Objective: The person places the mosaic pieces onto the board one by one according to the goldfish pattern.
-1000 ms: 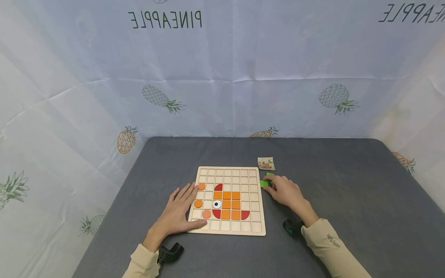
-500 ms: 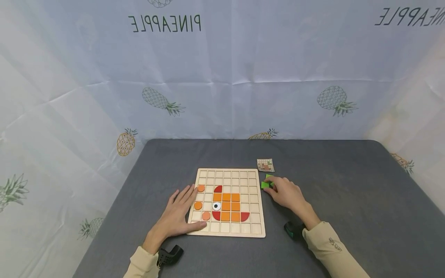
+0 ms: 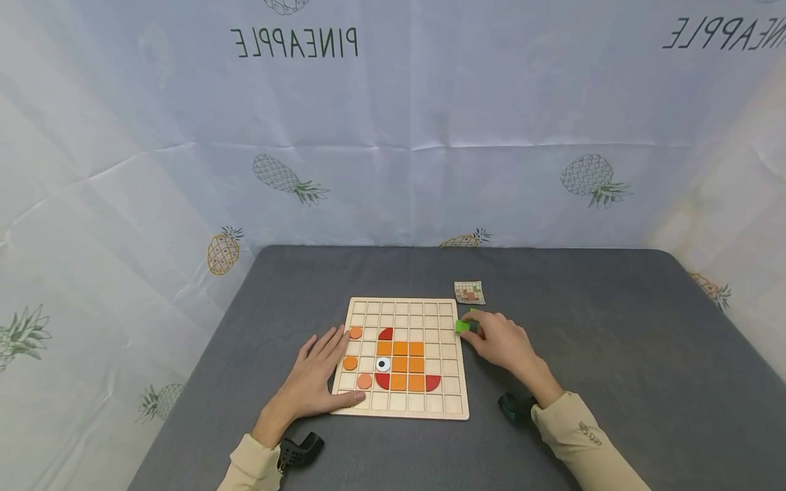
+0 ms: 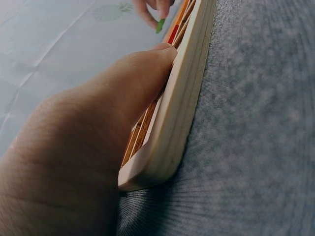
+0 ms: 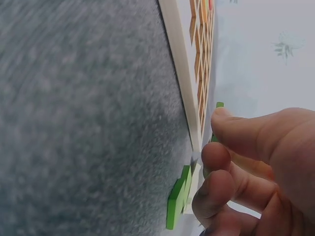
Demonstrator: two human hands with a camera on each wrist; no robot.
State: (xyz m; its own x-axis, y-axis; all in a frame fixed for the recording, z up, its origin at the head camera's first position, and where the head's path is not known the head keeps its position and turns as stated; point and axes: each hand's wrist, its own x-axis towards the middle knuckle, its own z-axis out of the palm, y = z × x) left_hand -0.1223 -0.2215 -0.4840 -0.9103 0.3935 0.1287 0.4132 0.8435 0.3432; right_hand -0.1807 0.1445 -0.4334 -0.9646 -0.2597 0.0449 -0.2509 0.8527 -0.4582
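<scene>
My right hand [image 3: 505, 343] pinches a green square tile [image 3: 462, 326] between thumb and fingers, at the right edge of the wooden grid board [image 3: 445, 402]. More green tiles [image 5: 176, 204] lie on the table below that hand in the right wrist view. My left hand [image 3: 312, 376] rests with spread fingers on the board's left side, its thumb over the front left corner. On the board, orange square tiles [image 3: 400, 363] form a block with red quarter-round tiles [image 3: 432, 382] around it. A round eye piece [image 3: 383, 364] sits at the block's left.
Orange round pieces [image 3: 350, 363] sit in the board's left columns. A small printed pattern card [image 3: 469, 292] lies beyond the board's back right corner. The grey table [image 3: 589, 327] ends at a hanging pineapple-print cloth [image 3: 411, 191].
My right hand has picked up a green tile from the group beside the board and moved it slightly left to the board's edge. The left hand has stayed in place.
</scene>
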